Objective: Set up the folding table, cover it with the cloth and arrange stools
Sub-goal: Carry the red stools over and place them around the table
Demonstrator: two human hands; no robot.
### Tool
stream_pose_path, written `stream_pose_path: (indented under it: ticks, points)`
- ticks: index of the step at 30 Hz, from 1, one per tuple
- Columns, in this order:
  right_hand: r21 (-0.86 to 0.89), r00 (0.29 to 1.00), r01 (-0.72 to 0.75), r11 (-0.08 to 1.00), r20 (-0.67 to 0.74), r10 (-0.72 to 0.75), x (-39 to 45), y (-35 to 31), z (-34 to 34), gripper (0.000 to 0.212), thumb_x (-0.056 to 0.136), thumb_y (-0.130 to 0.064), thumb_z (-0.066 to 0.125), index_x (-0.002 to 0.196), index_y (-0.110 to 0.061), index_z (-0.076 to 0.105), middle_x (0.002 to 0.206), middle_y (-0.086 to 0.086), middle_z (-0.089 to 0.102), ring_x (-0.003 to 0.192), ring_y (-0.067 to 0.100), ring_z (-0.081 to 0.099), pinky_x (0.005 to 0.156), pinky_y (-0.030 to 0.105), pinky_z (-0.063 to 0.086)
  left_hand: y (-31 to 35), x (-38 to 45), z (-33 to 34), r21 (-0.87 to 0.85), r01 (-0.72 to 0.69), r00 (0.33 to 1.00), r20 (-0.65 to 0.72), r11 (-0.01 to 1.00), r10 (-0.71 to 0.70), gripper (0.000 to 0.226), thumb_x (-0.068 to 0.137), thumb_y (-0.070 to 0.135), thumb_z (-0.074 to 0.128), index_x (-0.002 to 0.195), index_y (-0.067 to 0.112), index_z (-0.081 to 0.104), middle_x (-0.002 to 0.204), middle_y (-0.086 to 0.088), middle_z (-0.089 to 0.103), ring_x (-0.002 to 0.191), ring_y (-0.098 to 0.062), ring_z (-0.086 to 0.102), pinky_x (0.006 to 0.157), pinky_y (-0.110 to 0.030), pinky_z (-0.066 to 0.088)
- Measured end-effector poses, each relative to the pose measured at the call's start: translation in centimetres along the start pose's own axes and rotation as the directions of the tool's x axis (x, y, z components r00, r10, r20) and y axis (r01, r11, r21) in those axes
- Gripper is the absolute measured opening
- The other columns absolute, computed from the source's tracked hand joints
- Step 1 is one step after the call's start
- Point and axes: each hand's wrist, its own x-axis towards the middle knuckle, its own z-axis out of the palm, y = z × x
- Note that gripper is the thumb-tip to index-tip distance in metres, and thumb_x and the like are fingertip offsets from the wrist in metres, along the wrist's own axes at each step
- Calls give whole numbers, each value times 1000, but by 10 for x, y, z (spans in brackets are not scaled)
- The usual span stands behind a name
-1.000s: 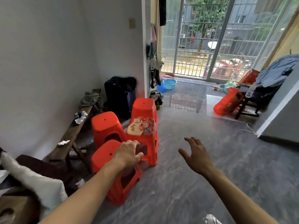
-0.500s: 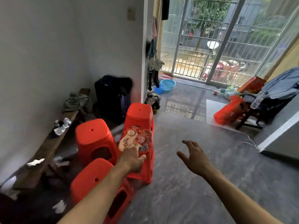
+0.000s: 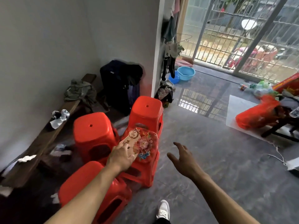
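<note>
Along the left wall a wooden bench (image 3: 48, 136) is seen, with crumpled clothing and scraps of paper lying on it, and a dark suitcase (image 3: 119, 84) stands in the corner beyond. The red plastic stools (image 3: 93, 131) are grouped on the floor just beside the bench: one lies tipped in the foreground, one stands upright behind it, and a taller stack is placed to the right of these, with a further stool at the wall corner behind. A flat decorated fan (image 3: 142, 143) rests on top of the stack. The left hand (image 3: 121, 157) is laid on the near edge of the fan and stack top, fingers bent over it; whether a firm grip is made cannot be told. The right hand (image 3: 184, 160) is held in the air to the right of the stack, fingers spread and relaxed, with nothing held. The stools are judged to be light, stiff and smooth moulded plastic; nested ones may stick together. A hold is best taken at the seat rim or through the side cut-outs. The fan should be removed first, since it may slide off. No folding table or cloth is identified in view.
</note>
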Motion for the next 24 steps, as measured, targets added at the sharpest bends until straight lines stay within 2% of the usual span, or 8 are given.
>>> stream_pose_path:
  ticks: [4, 7, 12, 16, 22, 24]
  points:
    - [18, 995, 12, 1000, 95, -14, 64, 17, -6, 71, 92, -55, 52, 150, -20, 32, 151, 8, 40, 138, 24, 39, 112, 40, 35, 5, 39, 10, -14, 121, 993, -15, 993, -121, 48, 88, 41, 59, 129, 17, 54, 129, -9, 57, 119, -29, 51, 104, -33, 37]
    - [-3, 990, -14, 1000, 143, 14, 105, 30, 1, 70, 93, -54, 53, 150, -19, 33, 150, 9, 41, 137, 24, 40, 112, 40, 36, 2, 68, 19, 2, 153, 988, -15, 988, -153, 47, 88, 39, 61, 128, 15, 55, 125, -10, 59, 116, -30, 53, 103, -34, 36]
    - [-3, 979, -25, 1000, 204, 26, 162, 50, 35, 65, 94, -51, 54, 148, -19, 36, 147, 8, 45, 135, 22, 41, 110, 34, 34, -20, 124, 52, 32, 201, 978, 58, 979, -202, 48, 88, 39, 60, 128, 15, 55, 127, -9, 59, 117, -29, 54, 103, -34, 35]
    - [0, 981, -63, 998, 184, 61, 219, 75, 84, 64, 93, -45, 59, 147, -18, 39, 144, 11, 47, 133, 24, 43, 108, 34, 34, -43, 197, 91, 23, 187, 975, 119, 982, -189, 46, 90, 37, 59, 130, 15, 54, 131, -11, 56, 121, -30, 50, 102, -31, 33]
    - [12, 975, -157, 988, 163, 153, 293, 115, 189, 71, 91, -45, 62, 149, -17, 33, 148, 10, 43, 137, 22, 38, 110, 35, 33, -99, 303, 167, 25, 145, 986, 82, 989, -146, 55, 88, 38, 62, 135, 13, 49, 133, -13, 53, 123, -33, 47, 106, -35, 32]
    - [51, 965, -189, 981, 192, 176, 314, 122, 225, 74, 88, -48, 65, 149, -22, 32, 144, 9, 45, 132, 23, 44, 108, 37, 37, -121, 329, 189, 31, 143, 989, 36, 989, -144, 68, 85, 43, 62, 143, 17, 38, 143, -14, 42, 129, -35, 40, 109, -38, 30]
